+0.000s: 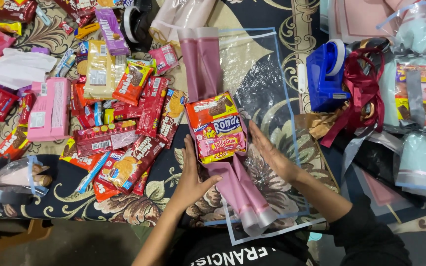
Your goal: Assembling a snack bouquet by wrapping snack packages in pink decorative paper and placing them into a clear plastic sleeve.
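While both hands press flat, open-palmed, the snack bundle [216, 128] sits on mauve wrap [237, 189] over clear film [262, 74]; left hand [191, 170] and right hand [269, 152] flank it. Loose snack packets [124, 133] crowd left; blue tape dispenser [325, 74] right.

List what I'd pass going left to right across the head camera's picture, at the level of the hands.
Pile of snack packets → left hand → stacked snacks on mauve wrapping paper → right hand → dark red ribbon → finished wrapped bouquet.

Glossy foil snack packets [216, 127] lie on matt mauve wrapping paper [240, 189] over a crinkled, shiny clear plastic sheet [257, 74], beside a satin ribbon [363, 88].
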